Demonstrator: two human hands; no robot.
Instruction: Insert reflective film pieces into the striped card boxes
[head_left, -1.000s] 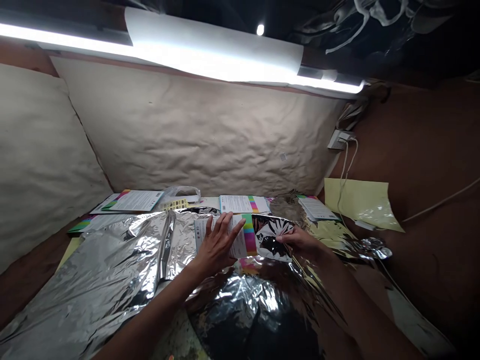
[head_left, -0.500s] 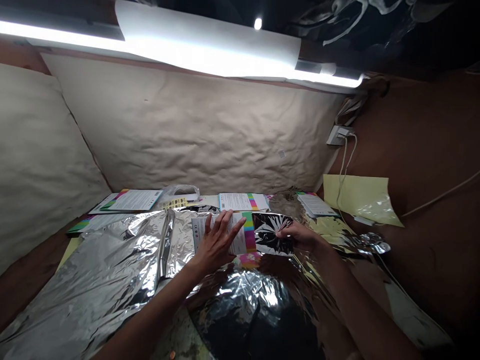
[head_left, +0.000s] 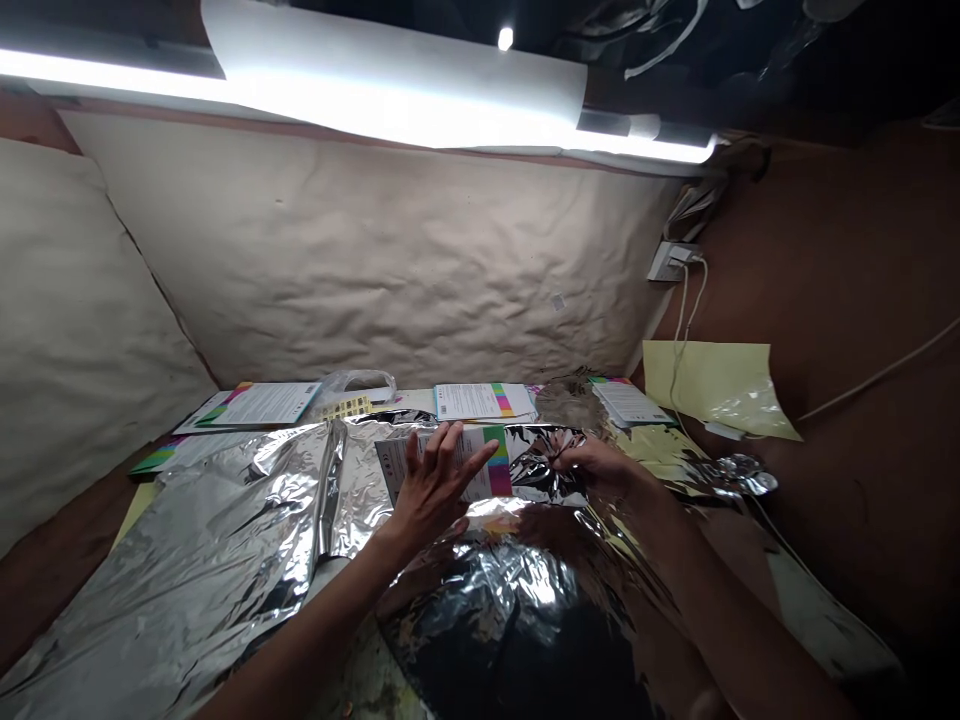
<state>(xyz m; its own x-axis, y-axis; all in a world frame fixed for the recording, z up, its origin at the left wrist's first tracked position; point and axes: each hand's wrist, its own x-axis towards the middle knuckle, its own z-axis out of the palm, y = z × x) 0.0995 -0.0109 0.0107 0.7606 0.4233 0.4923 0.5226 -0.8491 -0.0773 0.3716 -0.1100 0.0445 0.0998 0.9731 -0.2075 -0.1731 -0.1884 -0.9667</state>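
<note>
A printed card [head_left: 477, 484] with white text panels and green, blue, purple and pink stripes lies across the foil in front of me. My left hand [head_left: 433, 482] rests over its face, fingers spread, the thumb near the lower edge. To the right of the stripes, shiny silver foil [head_left: 532, 470] adjoins the card; whether the two are joined I cannot tell. My right hand [head_left: 594, 462] pinches this foil at its right part, where creases gather at the fingertips. A large sheet of silver foil [head_left: 517, 600] spreads below both hands, mirroring the card's colours.
Similar printed cards lie at the back left [head_left: 274, 402], back middle [head_left: 480, 401] and back right [head_left: 630, 403]. Left is a crumpled foil sheet [head_left: 225, 520]. A yellow sheet [head_left: 712, 385] and cables from a socket [head_left: 671, 262] are on the right. A tube light [head_left: 405, 125] hangs above.
The foil under my right fingertips has become more crumpled. The card's lower edge has risen slightly, and my left fingers have shifted a little. The whole view has moved slightly.
</note>
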